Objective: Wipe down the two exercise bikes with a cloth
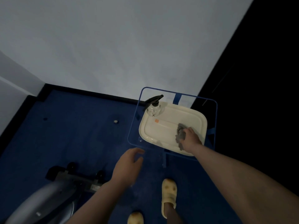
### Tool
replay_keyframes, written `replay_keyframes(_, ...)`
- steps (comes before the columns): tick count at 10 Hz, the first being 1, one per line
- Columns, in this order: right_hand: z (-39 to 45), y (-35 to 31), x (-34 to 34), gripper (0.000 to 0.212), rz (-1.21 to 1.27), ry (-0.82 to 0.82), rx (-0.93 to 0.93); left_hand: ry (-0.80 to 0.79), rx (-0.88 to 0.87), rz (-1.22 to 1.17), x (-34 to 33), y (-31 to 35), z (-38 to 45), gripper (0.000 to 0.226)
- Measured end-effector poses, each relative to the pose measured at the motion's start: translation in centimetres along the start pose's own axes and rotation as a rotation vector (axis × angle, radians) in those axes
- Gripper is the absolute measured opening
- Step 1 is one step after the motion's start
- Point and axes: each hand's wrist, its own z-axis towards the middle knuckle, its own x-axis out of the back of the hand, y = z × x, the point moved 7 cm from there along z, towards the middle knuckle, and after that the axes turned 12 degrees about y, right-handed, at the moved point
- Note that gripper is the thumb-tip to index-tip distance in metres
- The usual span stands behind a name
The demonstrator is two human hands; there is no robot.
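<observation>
Lower left: one exercise bike (53,189) — only its grey frame and dark floor stabiliser show, standing on the blue floor (72,126); the second bike is out of view.

Centre: my left hand (129,164) hangs over the floor, fingers relaxed and spread, holding nothing. It is the hand nearer the bike, just right of the stabiliser.

Right of centre: a clear bench with blue edging (137,113) carries a cream tray (161,131). A clear spray bottle with a black trigger head (153,106) stands upright at the tray's far left corner.

Right: my right hand (191,136) rests near the tray's near right edge, fingers curled round the grey cloth (180,134), which is bunched, with a tail trailing toward the tray's near edge. Whether the cloth is lifted off the tray or lies on it, I cannot tell.

Governing relation: the cloth lies on the far side of my body from the bike — the bike is down and to the left of the hand that holds the cloth, with my left hand between them. I judge that no wiping has begun; the next move calls for carrying the cloth leftward and downward across my body, or turning to face the bike. My two feet in pale slippers (169,196) stand at the lower edge, pointing toward the bench.
</observation>
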Motion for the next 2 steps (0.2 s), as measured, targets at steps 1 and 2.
replay_keyframes(1, -1.6, -0.5, 1.5, 0.050, 0.033, -0.019, -0.014, 0.000, -0.028, -0.011, 1.1, 1.3, -0.3, 0.026)
replay_keyframes(2, -4.8, -0.9, 3.8, 0.048, 0.062, 0.036, -0.028, -0.004, -0.088, -0.026, 3.0, 3.4, -1.9, 0.025)
